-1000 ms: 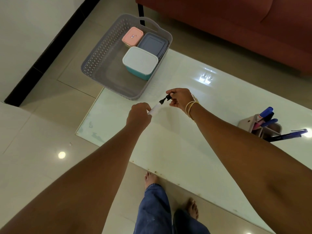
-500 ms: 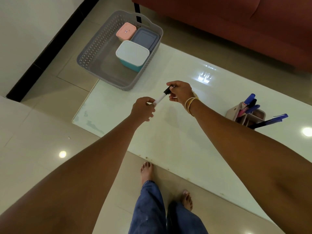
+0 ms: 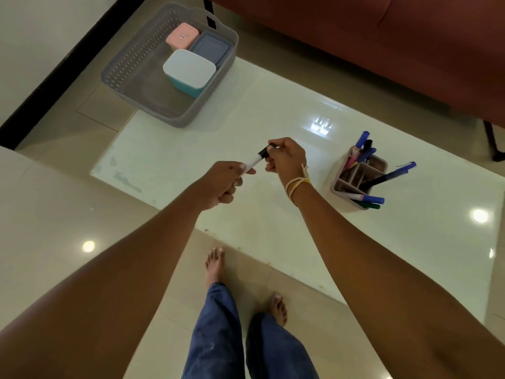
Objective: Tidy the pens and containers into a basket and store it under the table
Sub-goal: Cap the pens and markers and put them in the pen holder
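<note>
A white marker with a black cap (image 3: 256,159) is held over the glossy white table (image 3: 273,214). My left hand (image 3: 222,186) grips its white barrel. My right hand (image 3: 287,157) pinches the black cap end. A grey perforated basket (image 3: 128,64) sits on the table's far left corner, partly overhanging it. Inside it are a pink container (image 3: 182,36), a blue-grey lidded container (image 3: 210,49) and a teal container with a white lid (image 3: 190,71). A beige pen holder (image 3: 358,181) with several blue, black and green pens stands at my right.
A dark red sofa (image 3: 382,36) runs along the far side, with a black leg (image 3: 492,138) at the right. Tiled floor lies left and near. My bare feet and blue trousers (image 3: 232,324) stand by the table's near edge.
The cap, apart from the marker a second ago, now sits on its tip. The camera has shifted, so the basket and pen holder appear in different places.
</note>
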{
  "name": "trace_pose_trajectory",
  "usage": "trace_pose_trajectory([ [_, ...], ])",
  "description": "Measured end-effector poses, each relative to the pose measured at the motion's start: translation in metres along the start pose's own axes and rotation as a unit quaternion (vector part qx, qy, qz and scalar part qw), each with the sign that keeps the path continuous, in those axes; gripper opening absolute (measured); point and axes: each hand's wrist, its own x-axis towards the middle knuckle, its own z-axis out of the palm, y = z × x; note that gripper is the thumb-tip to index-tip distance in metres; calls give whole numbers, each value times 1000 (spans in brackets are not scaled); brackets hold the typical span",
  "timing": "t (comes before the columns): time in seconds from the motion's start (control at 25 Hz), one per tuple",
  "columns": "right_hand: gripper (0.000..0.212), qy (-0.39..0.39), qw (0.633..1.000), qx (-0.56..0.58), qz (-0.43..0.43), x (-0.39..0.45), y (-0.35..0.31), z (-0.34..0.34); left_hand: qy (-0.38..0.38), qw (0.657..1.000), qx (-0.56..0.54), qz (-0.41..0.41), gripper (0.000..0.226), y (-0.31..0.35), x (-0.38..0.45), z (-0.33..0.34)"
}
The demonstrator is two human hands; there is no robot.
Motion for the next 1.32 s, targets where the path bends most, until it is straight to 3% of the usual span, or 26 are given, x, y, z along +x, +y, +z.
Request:
trace_pose_trajectory([
  [0.16, 35, -11, 996, 88, 27, -31, 18, -30, -12, 992, 123, 22, 28, 0, -11, 40],
  [0.28, 39, 135, 989, 44, -52, -40, 26, -62, -15, 984, 178, 24, 26, -1, -10, 81],
  [0.36, 40, 250, 961, -19, -116, -45, 23, -99, -20, 982, 187, 12, 32, -2, -9, 105],
  [0.44, 40, 315, 935, -66, -153, -48, 23, -138, -29, 980, 195, 6, 33, -5, -8, 126],
  [0.6, 34, 279, 925, -159, -203, -43, 28, -175, -29, 980, 198, -11, 37, -9, 0, 148],
  [0.76, 16, 191, 942, -215, -176, -32, 41, -178, -27, 978, 207, -16, 40, -11, 7, 165],
  [0.84, 14, 135, 915, -329, -189, -29, 44, -177, -24, 977, 210, -16, 39, -10, 11, 170],
  [0.88, 19, 139, 885, -392, -210, -28, 46, -179, -20, 978, 208, -17, 39, -9, 13, 171],
  [0.96, 26, 242, 857, -400, -217, -24, 49, -188, -2, 979, 202, -17, 38, -8, 20, 175],
  [1.04, 28, 389, 882, -238, -122, -17, 54, -200, 22, 981, 193, -15, 35, -6, 29, 178],
  [1.08, 25, 408, 902, -134, -35, -12, 59, -206, 30, 982, 187, -15, 34, -5, 34, 181],
  [1.2, 24, 246, 939, 45, 238, -2, 73, -213, 46, 978, 204, -11, 36, -2, 47, 191],
  [1.32, 36, 129, 929, 156, 311, 1, 75, -211, 31, 976, 214, 12, 38, 2, 58, 199],
])
